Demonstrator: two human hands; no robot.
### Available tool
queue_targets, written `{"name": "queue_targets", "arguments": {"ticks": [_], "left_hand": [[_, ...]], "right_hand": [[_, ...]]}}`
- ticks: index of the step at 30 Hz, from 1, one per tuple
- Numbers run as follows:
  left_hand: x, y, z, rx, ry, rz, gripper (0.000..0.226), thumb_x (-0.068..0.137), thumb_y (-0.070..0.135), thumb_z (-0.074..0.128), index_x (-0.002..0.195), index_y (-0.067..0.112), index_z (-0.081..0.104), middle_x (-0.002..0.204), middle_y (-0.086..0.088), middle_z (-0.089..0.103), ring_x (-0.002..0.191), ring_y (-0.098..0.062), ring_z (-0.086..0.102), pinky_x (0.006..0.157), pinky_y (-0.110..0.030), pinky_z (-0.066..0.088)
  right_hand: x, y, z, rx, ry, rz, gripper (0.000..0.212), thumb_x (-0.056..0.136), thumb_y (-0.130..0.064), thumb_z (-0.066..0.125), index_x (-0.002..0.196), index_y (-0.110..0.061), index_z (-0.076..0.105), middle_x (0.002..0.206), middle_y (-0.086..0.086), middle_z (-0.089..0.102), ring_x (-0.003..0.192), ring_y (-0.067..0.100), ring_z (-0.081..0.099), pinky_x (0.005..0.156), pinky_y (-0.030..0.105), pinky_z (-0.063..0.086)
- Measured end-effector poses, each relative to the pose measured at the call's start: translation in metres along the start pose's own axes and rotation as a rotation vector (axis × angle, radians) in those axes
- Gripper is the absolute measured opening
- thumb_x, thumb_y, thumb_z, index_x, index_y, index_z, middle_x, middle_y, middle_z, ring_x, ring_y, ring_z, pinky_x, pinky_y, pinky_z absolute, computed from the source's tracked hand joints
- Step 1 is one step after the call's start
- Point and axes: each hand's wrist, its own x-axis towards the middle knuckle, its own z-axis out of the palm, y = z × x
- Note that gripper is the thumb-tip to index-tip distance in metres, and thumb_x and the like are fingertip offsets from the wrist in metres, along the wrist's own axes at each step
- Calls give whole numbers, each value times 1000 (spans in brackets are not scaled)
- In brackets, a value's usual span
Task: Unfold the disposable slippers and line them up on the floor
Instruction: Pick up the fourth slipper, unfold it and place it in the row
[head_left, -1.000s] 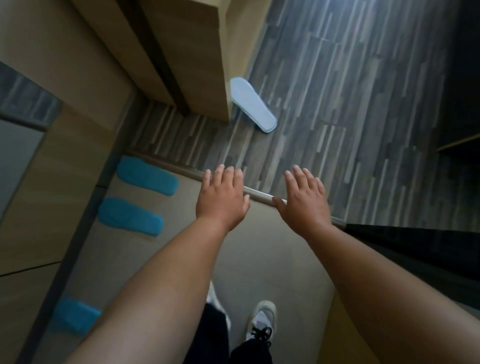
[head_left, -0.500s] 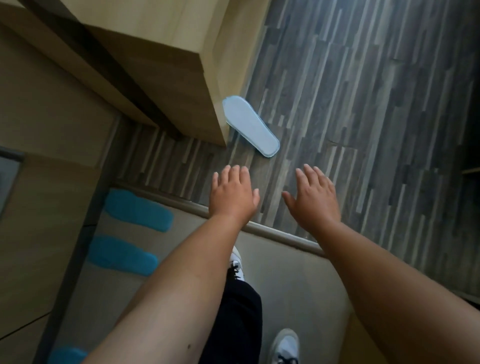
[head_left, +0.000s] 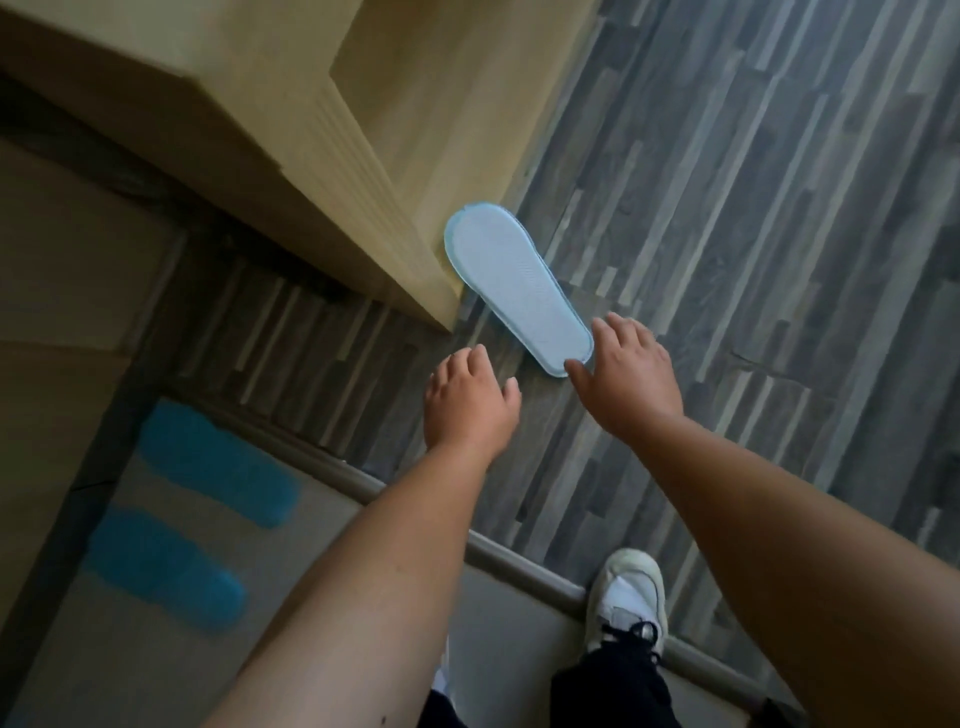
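While spread and empty, both hands (head_left: 470, 402) (head_left: 626, 371) by the pale slipper (head_left: 514, 288) on striped floor (head_left: 753, 234).

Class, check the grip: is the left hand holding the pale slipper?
No: the left hand hovers empty beside the pale slipper, which lies flat on the floor.

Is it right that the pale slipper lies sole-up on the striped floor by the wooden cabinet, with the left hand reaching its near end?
Not quite: the head view shows the right hand at the near end of the pale slipper, not the left hand, which hovers beside it over the striped floor. The slipper does lie sole-up by the wooden cabinet.
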Motion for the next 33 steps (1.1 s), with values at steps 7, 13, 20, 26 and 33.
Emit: {"name": "queue_targets", "arguments": {"ticks": [7,13,20,26,33], "left_hand": [[65,3,32,-341,-53,-212,55,93,39,45,138,10,36,142,-15,43,125,-34,47,96,-45,42],[102,7,49,-631,-24,-347,36,95,30,47,124,8,51,121,-14,63,112,-33,58,93,-39,46],[110,9,46,-739,47,-355,13,93,18,52,80,17,54,84,-5,64,88,-31,62,75,-33,44],[52,13,-8,-739,-27,-304,12,91,22,52,81,19,58,93,-6,69,89,-27,63,78,-34,49],[-39,16,-82,-732,-167,-259,16,93,27,50,81,17,55,86,-4,63,83,-26,59,71,-31,45]], "right_hand": [[81,-10,32,176,-30,38,62,93,-46,47,144,-12,33,147,11,41,132,32,38,104,45,35],[118,-27,52,311,-43,137,63,93,-39,48,146,-11,28,145,15,41,128,35,40,100,44,37],[113,-24,42,462,14,259,30,93,-31,51,114,-12,58,113,15,63,104,35,57,72,33,36],[50,-22,-7,632,-9,378,18,92,-30,52,89,-17,64,84,3,63,84,24,60,66,27,38],[-57,-47,-66,854,-26,558,14,88,-29,60,80,-17,62,76,4,65,73,23,62,66,37,52]]}}
